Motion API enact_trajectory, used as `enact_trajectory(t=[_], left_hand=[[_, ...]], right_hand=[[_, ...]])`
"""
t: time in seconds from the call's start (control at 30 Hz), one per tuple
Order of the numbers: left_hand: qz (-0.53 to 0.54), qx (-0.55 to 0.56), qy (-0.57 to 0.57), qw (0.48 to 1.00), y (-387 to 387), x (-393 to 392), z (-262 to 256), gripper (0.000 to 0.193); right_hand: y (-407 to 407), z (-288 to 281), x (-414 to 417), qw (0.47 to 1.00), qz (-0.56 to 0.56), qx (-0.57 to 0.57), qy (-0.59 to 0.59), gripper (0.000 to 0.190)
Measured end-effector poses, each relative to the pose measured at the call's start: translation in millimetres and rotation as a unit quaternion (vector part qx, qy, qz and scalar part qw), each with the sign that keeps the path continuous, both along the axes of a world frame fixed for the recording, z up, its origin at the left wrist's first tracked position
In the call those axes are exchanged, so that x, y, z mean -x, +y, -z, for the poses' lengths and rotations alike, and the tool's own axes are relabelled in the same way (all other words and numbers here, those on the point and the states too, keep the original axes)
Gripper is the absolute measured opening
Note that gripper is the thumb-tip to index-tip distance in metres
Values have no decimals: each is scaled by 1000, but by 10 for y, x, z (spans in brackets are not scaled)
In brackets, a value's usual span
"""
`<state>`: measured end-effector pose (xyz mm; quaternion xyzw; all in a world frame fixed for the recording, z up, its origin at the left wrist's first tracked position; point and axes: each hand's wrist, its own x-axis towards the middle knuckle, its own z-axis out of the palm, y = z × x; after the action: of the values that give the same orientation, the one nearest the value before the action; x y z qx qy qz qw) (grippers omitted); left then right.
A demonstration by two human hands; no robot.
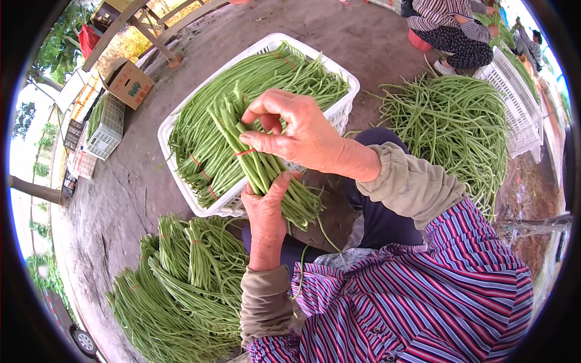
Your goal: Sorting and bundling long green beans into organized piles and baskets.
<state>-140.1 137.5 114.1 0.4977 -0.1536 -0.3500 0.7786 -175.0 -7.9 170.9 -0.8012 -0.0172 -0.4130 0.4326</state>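
Note:
My left hand grips a bundle of green yardlong beans from below, its thumb lying across the stems. A red rubber band circles the bundle near its upper end. Beside that end is my right hand, thumb and bent forefinger against the stems just above the band; whether they pinch any is unclear. Behind the bundle, a white plastic crate holds many more beans, several tied with red bands. The bundle's looped lower end hangs over my lap.
Tied bean bundles lie on the ground at lower left. A loose bean heap spreads at right, beside white crates. Another person sits at upper right. A cardboard box and a filled crate stand at left.

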Motion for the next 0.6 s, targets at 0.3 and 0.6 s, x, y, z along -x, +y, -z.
enact_trajectory(t=[0.3, 0.6], left_hand=[[10, -83, -131, 988, -12, 43, 167, 39], [-19, -101, -186, 977, -89, 89, 83, 32]], right_hand=[[-13, 20, -13, 964, -42, -241, 106, 11], [-53, -6, 11, 949, -39, -311, 18, 10]])
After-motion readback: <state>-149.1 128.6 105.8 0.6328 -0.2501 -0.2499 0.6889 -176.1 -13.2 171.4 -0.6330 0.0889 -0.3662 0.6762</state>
